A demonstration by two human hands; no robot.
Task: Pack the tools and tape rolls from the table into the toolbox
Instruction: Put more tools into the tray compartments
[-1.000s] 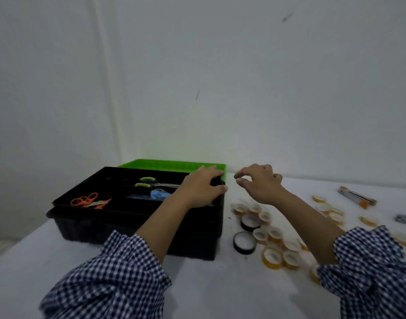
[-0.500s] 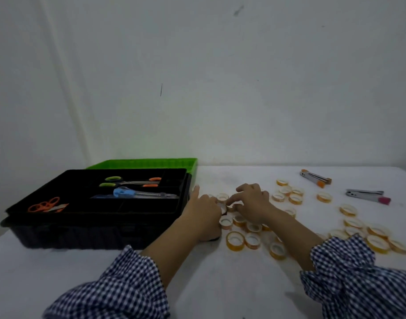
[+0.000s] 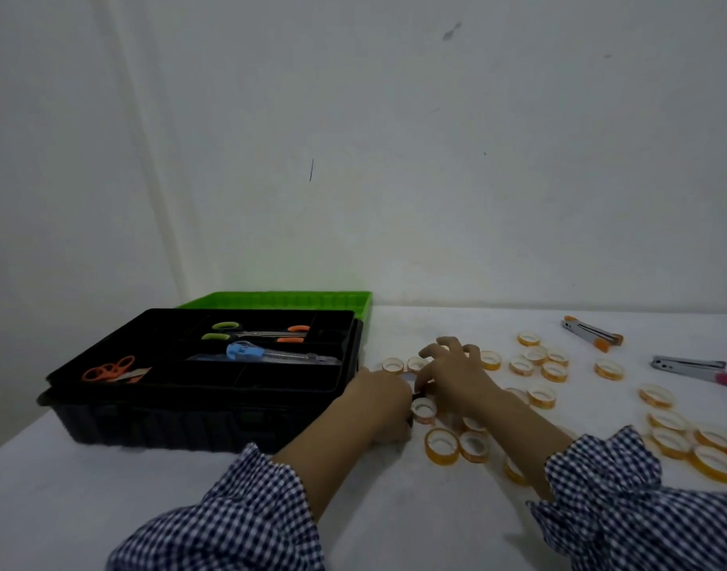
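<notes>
Small, light, stiff rolls (image 3: 441,444) lying all over the bench (image 3: 106,480), right of the toolbox (image 3: 197,410). Easy to pinch by the rim or hook through the hole. Left hand (image 3: 380,399) and right hand (image 3: 456,375) down among them, fingers curled; holding something dark, maybe. Hard to tell.
</notes>
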